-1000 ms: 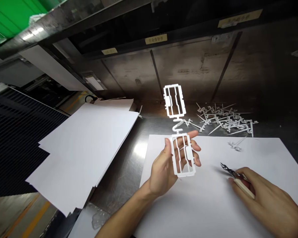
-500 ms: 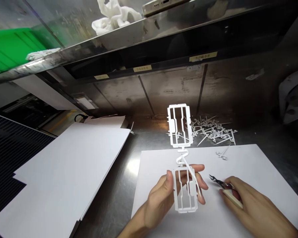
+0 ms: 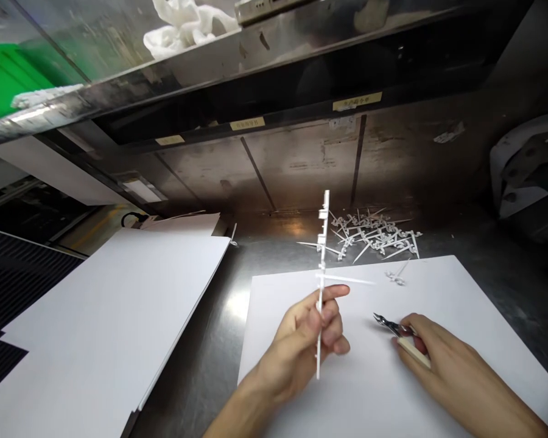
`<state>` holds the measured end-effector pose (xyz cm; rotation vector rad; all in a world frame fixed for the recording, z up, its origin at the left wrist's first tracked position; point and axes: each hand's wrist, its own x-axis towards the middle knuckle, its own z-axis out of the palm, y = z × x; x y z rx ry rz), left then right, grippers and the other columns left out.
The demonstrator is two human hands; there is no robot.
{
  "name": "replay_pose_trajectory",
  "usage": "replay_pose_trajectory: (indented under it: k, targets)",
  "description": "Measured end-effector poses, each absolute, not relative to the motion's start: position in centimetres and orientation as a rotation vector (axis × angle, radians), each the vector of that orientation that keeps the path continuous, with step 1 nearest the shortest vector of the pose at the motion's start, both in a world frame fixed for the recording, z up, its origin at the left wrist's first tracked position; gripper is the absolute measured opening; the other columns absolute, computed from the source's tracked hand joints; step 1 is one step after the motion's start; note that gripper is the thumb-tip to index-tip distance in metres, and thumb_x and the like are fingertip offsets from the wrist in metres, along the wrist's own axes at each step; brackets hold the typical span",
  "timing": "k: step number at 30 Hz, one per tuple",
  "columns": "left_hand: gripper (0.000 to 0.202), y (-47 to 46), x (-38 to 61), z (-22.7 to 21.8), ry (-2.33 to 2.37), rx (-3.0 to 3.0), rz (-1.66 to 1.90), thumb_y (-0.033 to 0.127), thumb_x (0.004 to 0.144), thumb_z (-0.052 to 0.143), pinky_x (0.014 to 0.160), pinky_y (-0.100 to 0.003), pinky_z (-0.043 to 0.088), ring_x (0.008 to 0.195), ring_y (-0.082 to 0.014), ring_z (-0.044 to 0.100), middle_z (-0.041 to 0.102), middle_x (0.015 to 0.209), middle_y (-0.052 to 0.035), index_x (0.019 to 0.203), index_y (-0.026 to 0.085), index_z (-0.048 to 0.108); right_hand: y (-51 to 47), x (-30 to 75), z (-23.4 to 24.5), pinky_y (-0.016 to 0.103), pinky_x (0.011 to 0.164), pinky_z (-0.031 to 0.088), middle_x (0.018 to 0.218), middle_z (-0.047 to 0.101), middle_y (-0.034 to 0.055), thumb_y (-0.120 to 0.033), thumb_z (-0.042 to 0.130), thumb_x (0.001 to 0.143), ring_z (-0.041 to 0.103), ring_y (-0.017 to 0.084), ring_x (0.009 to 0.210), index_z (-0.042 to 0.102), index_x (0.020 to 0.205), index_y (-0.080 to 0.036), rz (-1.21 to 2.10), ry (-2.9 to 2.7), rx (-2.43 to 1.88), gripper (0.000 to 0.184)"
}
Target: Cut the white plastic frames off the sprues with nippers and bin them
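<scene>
My left hand pinches a white plastic moulded part, two frames joined by a runner. I hold it upright and edge-on, so it looks like a thin strip with a spike pointing right. My right hand is closed on a small pair of cutting pliers, whose tips point left toward the part. Both hands are over a white sheet of paper on the metal bench.
A heap of cut white plastic sprue pieces lies at the back of the bench. A stack of large white sheets lies to the left. A metal shelf with a white cloth runs overhead.
My left hand has turned the plastic part from flat-on to edge-on. The view has tilted up, showing more of the shelf. My right hand stays on the pliers.
</scene>
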<state>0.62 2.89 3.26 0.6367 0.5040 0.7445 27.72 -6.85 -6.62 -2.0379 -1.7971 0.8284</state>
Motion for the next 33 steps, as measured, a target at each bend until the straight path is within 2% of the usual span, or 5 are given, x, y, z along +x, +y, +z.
replay_pose_trajectory:
  k: [4, 8, 11, 22, 33]
  targets:
    - [0.026, 3.5, 1.0, 2.4, 0.674, 0.569, 0.673, 0.035, 0.096, 0.085, 0.073, -0.022, 0.055, 0.079, -0.0099, 0.064, 0.064, 0.093, -0.0032, 0.112, 0.017, 0.077, -6.7, 27.4, -5.3, 0.038, 0.074, 0.050, 0.096, 0.062, 0.0018, -0.054, 0.043, 0.109, 0.064, 0.025, 0.085, 0.057, 0.111, -0.027, 0.800, -1.786, -2.069, 0.030]
    - [0.037, 3.5, 1.3, 2.7, 0.713, 0.743, 0.640, 0.036, 0.101, 0.080, 0.094, -0.035, 0.061, 0.106, -0.0219, 0.077, 0.074, 0.131, -0.0161, 0.133, 0.018, 0.073, -6.6, 27.3, -4.2, 0.037, 0.077, 0.049, 0.097, 0.062, 0.0023, -0.053, 0.046, 0.109, 0.064, 0.026, 0.087, 0.056, 0.111, -0.027, 0.793, -1.804, -2.086, 0.028]
    - [0.042, 3.3, 1.4, 3.5, 0.684, 0.761, 0.649, 0.035, 0.103, 0.078, 0.096, -0.033, 0.060, 0.100, -0.0181, 0.077, 0.075, 0.130, -0.0126, 0.143, 0.023, 0.071, -6.5, 27.2, -3.5, 0.036, 0.074, 0.047, 0.093, 0.061, 0.0022, -0.053, 0.047, 0.108, 0.063, 0.025, 0.082, 0.056, 0.110, -0.026, 0.773, -1.814, -2.088, 0.029]
    - [0.053, 3.6, 0.9, 4.8, 0.607, 0.481, 0.773, 0.051, 0.114, 0.046, 0.089, -0.034, 0.060, 0.095, -0.0202, 0.070, 0.069, 0.116, -0.0109, 0.141, 0.014, 0.074, -6.5, 27.6, -3.2, 0.034, 0.071, 0.044, 0.093, 0.063, 0.0013, -0.060, 0.050, 0.106, 0.062, 0.023, 0.080, 0.057, 0.114, -0.026, 0.745, -1.837, -2.165, 0.036]
    - [0.086, 3.3, 0.9, 4.3, 0.556, 0.620, 0.791, 0.079, 0.108, 0.028, 0.096, -0.036, 0.054, 0.097, -0.0234, 0.067, 0.069, 0.125, -0.0161, 0.147, 0.015, 0.069, -6.8, 27.8, -3.9, 0.034, 0.069, 0.046, 0.093, 0.063, 0.0007, -0.062, 0.050, 0.106, 0.063, 0.023, 0.079, 0.056, 0.111, -0.027, 0.752, -1.836, -2.150, 0.036]
